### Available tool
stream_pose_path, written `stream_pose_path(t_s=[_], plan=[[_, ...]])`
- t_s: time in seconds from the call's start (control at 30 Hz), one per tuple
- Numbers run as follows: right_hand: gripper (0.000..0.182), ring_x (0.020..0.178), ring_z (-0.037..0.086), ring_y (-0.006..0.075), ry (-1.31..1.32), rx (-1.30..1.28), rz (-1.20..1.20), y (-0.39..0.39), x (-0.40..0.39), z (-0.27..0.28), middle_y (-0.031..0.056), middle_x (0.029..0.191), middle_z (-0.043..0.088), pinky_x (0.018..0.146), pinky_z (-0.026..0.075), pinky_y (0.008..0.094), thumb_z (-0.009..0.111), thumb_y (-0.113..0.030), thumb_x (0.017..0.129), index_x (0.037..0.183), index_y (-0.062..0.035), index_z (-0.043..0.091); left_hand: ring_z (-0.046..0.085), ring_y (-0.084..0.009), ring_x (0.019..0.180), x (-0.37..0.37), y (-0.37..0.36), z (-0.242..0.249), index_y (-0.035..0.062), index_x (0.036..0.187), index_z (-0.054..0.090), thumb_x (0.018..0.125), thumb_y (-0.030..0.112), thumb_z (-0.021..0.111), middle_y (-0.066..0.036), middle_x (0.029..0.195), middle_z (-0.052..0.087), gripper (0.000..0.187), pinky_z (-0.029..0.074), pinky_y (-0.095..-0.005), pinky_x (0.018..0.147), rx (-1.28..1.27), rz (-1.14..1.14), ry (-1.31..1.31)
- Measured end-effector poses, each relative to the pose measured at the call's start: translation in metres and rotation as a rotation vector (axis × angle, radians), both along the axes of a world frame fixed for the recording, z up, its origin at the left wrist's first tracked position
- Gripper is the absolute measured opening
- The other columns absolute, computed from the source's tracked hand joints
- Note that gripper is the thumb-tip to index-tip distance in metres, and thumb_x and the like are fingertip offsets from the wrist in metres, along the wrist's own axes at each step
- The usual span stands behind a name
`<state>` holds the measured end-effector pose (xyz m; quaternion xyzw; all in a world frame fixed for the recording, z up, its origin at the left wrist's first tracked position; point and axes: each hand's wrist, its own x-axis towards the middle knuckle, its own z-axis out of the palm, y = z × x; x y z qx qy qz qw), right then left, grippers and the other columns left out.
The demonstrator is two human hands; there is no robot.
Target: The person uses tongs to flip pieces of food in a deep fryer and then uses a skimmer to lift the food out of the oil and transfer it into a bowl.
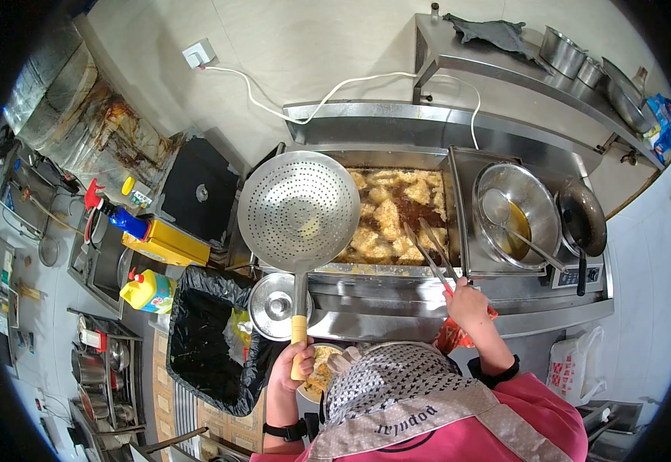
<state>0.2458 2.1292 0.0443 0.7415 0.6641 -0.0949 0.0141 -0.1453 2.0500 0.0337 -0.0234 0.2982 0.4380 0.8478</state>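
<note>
Left of centre, the left hand [293, 365] grips the skimmer [299, 209]; mid-frame, the right hand [468, 305] clasps tongs [430, 261] at the battered pieces [387, 219]. A dropped piece could splash oil [416, 208] (likely hot).

One wide-angle, head-worn view faces forward and steeply down past a white cloth cap with black pattern [389, 369], near enough that a round, perforated steel strainer [299, 212] looms large left of centre; its rounded, dark-cornered frame reaches a pale cream wall [312, 46] ahead.
</note>
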Motion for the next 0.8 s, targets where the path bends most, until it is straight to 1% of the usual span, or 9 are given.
stream_pose_path(t_s=[0.13,0.23,0.53,0.73,0.8], plan=[[0.042,0.065,0.064,0.0343,0.007,-0.014,-0.004,0.0005,-0.0007,0.0019,0.0196,0.070,0.062,0.058,0.051,0.0397,0.057,-0.035,0.082,0.091,0.0047,0.046,0.040,-0.0087,0.047,0.0003,0.0005,0.0012,0.0036,0.102,0.050,0.085,0.015,0.056,0.000,0.066,0.044,0.022,0.033,-0.0197,0.041,-0.008,-0.001,-0.003],[0.042,0.066,0.063,0.0345,0.009,-0.014,-0.011,0.0002,-0.0022,0.0049,0.0197,0.070,0.062,0.059,0.051,0.0396,0.056,-0.035,0.082,0.090,0.0047,0.046,0.037,-0.0069,0.047,0.0008,-0.0002,0.0014,0.0034,0.104,0.048,0.084,0.015,0.054,0.001,0.067,0.042,0.024,0.031,-0.0189,0.040,-0.003,0.000,0.031],[0.041,0.066,0.064,0.0342,0.006,-0.013,-0.012,0.0003,-0.0022,0.0033,0.0196,0.070,0.062,0.059,0.051,0.0391,0.056,-0.034,0.082,0.090,0.0048,0.046,0.038,-0.0070,0.046,0.0022,-0.0001,0.0039,0.0032,0.104,0.048,0.084,0.015,0.055,0.001,0.067,0.043,0.024,0.031,-0.0187,0.040,-0.004,0.003,0.064],[0.041,0.066,0.064,0.0339,-0.006,-0.004,0.000,0.0004,-0.0003,-0.0010,0.0194,0.070,0.062,0.059,0.051,0.0386,0.057,-0.034,0.082,0.090,0.0047,0.045,0.038,-0.0069,0.047,0.0009,-0.0002,0.0028,0.0033,0.104,0.048,0.084,0.015,0.055,0.001,0.067,0.043,0.024,0.031,-0.0186,0.040,-0.004,0.001,0.051],[0.041,0.066,0.064,0.0339,-0.007,-0.004,0.001,0.0004,-0.0003,-0.0010,0.0195,0.071,0.062,0.059,0.051,0.0386,0.057,-0.034,0.082,0.091,0.0047,0.045,0.039,-0.0080,0.046,0.0005,-0.0001,0.0024,0.0034,0.104,0.048,0.084,0.015,0.056,0.000,0.067,0.045,0.024,0.032,-0.0194,0.041,-0.009,0.005,0.025]])
